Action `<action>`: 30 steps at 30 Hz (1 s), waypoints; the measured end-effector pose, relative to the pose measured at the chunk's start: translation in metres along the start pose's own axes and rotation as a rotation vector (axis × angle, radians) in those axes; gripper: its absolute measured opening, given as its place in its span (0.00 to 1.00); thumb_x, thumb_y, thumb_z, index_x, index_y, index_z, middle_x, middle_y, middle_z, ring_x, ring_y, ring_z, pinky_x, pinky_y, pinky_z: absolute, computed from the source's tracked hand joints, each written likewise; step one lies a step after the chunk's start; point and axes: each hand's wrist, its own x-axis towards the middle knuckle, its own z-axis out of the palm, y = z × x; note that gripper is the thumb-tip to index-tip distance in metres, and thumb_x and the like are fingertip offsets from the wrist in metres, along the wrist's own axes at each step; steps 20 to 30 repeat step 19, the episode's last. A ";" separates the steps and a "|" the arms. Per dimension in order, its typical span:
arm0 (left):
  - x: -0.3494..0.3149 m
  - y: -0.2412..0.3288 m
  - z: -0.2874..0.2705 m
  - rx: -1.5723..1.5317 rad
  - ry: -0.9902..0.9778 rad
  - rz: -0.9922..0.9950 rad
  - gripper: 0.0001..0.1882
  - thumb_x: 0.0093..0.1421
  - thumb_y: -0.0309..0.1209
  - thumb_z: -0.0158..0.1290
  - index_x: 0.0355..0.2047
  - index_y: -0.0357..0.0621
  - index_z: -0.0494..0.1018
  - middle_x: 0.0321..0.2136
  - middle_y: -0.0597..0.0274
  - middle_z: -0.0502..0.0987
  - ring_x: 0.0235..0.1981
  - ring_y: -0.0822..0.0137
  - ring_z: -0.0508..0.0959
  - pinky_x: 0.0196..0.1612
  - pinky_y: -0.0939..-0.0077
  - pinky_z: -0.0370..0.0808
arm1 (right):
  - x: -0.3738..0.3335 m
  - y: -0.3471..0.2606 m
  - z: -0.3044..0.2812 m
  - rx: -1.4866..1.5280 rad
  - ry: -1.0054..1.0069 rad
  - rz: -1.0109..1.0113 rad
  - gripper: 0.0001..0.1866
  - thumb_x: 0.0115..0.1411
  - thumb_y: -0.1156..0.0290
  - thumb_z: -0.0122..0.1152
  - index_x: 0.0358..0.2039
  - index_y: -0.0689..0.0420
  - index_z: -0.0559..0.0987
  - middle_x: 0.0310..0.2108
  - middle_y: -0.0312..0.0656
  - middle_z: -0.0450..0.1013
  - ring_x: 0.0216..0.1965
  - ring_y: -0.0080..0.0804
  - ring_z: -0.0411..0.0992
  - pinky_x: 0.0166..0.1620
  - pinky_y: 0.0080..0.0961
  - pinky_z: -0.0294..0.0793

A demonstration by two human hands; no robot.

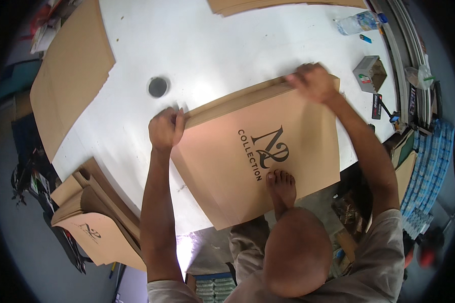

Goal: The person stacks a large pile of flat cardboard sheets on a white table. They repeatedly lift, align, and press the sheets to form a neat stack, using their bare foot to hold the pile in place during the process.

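A large brown paper bag (222, 166) with dark printing lies flat before me, its far edge folded over in a narrow strip. My left hand (167, 129) is closed at the left end of that strip, thumb against the paper. At the right end, my right hand (313, 83) is slightly blurred, its fingers bent over the folded edge. My bare foot (282, 186) rests on the bag's near part, with the knee (298, 252) raised below it.
The white table (136, 45) has a round hole (157, 87). Brown sheets (73, 81) lie left; a stack of printed bags (98, 232) hangs lower left. Far right are a water bottle (359, 23), a lighter (365, 39) and a grey box (370, 73). Blue-wrapped bundles (429, 171) stand right.
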 end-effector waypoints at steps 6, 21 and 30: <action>0.002 0.000 0.003 -0.069 -0.106 -0.087 0.18 0.67 0.41 0.60 0.26 0.40 0.80 0.23 0.48 0.83 0.25 0.44 0.84 0.32 0.53 0.80 | 0.001 0.049 0.026 0.210 0.206 -0.055 0.26 0.70 0.47 0.58 0.35 0.60 0.85 0.33 0.52 0.81 0.39 0.56 0.80 0.47 0.48 0.77; 0.039 0.079 0.008 -0.124 -0.478 -0.212 0.21 0.69 0.49 0.61 0.46 0.43 0.78 0.41 0.45 0.86 0.45 0.47 0.85 0.53 0.56 0.80 | 0.045 -0.031 -0.020 0.239 -0.398 0.082 0.31 0.69 0.41 0.57 0.40 0.62 0.87 0.44 0.59 0.81 0.49 0.56 0.78 0.56 0.48 0.74; 0.039 0.079 0.008 -0.124 -0.478 -0.212 0.21 0.69 0.49 0.61 0.46 0.43 0.78 0.41 0.45 0.86 0.45 0.47 0.85 0.53 0.56 0.80 | 0.045 -0.031 -0.020 0.239 -0.398 0.082 0.31 0.69 0.41 0.57 0.40 0.62 0.87 0.44 0.59 0.81 0.49 0.56 0.78 0.56 0.48 0.74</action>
